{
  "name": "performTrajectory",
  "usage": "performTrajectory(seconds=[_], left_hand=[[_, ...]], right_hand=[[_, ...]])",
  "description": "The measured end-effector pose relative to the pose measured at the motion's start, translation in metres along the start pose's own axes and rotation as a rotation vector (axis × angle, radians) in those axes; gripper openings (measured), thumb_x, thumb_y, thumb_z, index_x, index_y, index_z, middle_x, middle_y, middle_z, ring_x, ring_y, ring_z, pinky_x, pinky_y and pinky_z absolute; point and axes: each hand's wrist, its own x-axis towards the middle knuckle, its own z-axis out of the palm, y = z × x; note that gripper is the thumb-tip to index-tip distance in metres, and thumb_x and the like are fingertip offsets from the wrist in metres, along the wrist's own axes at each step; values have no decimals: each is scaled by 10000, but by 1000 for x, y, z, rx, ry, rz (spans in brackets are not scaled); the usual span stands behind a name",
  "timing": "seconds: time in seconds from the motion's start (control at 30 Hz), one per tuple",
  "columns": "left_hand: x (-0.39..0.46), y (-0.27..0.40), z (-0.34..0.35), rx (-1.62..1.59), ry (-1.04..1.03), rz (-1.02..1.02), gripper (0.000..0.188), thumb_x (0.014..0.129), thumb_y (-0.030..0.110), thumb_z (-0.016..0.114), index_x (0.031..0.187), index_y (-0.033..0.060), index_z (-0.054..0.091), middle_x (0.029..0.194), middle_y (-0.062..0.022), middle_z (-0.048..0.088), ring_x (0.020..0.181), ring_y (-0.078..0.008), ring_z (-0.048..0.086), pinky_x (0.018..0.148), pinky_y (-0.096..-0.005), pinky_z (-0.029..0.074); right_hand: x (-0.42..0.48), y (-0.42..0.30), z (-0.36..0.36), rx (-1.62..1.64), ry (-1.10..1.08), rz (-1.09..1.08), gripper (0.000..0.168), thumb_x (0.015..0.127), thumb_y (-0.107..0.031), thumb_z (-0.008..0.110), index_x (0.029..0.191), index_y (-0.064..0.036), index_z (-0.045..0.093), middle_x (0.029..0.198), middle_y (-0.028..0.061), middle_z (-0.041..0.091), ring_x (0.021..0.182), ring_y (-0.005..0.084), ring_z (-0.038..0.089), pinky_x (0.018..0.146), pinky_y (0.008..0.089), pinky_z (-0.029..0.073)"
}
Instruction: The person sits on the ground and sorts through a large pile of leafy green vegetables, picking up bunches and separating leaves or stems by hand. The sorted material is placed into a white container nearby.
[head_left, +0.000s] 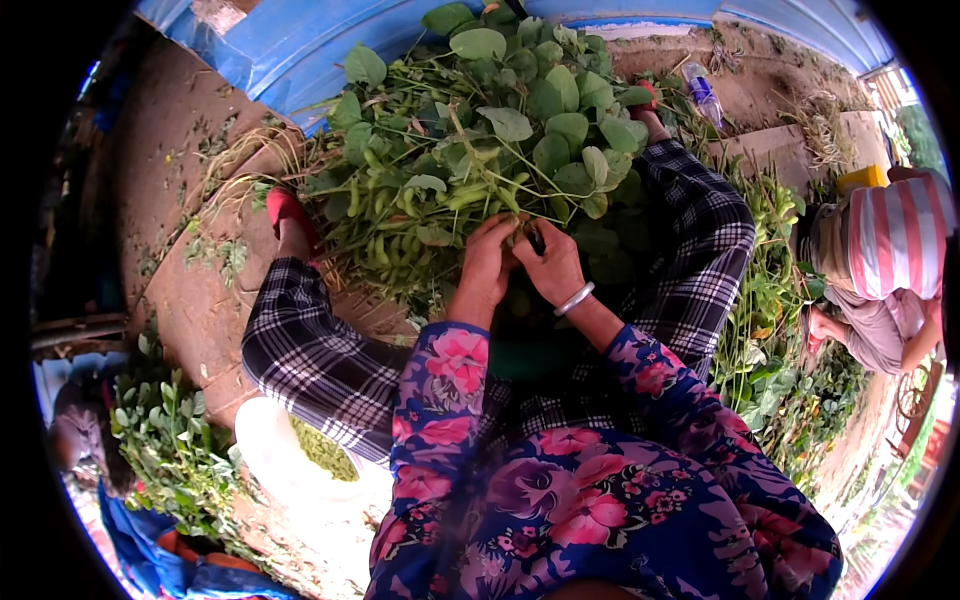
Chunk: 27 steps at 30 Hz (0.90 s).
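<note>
A large heap of cut soybean plants (450, 165) with green pods and broad leaves lies between my knees. At its near edge, my left hand (487, 259) and my right hand (549, 262) come together, fingertips nearly touching. The fingers of both are bent around a stem or pod too small to make out. A silver bangle (574, 298) circles my right wrist. Something dark shows between my right thumb and forefinger; what it is cannot be told. Clusters of plump green soybean pods (390, 251) hang just left of my left hand.
A white tub (259, 442) holding green beans or pods stands beside my left thigh. More bean plants (765, 360) lie to the right, near a seated person in a striped shirt (896, 236). Another leafy pile (169, 427) is at lower left. A plastic bottle (702, 94) lies beyond my right foot.
</note>
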Motion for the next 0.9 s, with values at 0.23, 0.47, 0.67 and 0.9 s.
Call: performTrajectory(seconds=[0.23,0.47,0.67,0.9], left_hand=[[2,-2,-10,-64,-184,-62,218,857,80,473,1047,18,559,785,-21,572,615,-91,506,502,-210,398],[-7,4,-3,-76,-200,-84,182,841,119,443,969,37,542,779,-42,567,598,-108,501,480,-210,374],[-6,4,-6,-31,-214,-154,153,798,119,413,889,49,514,787,-63,551,581,-140,490,450,-235,358],[-1,-4,-10,-17,-185,-155,151,753,86,417,878,50,494,792,-66,511,557,-164,452,441,-243,327]], right_hand=[[23,-17,-26,-7,-77,59,294,797,-254,628,872,7,515,731,153,586,646,277,573,608,347,458],[31,0,-15,95,-65,24,189,853,-160,582,914,3,507,643,52,530,533,94,486,501,254,406],[28,-2,-17,94,21,75,188,854,-155,577,942,1,519,649,46,552,537,85,503,498,244,414],[37,-1,-14,-63,-56,44,249,792,-214,616,883,5,540,759,186,606,679,341,590,625,387,461]])
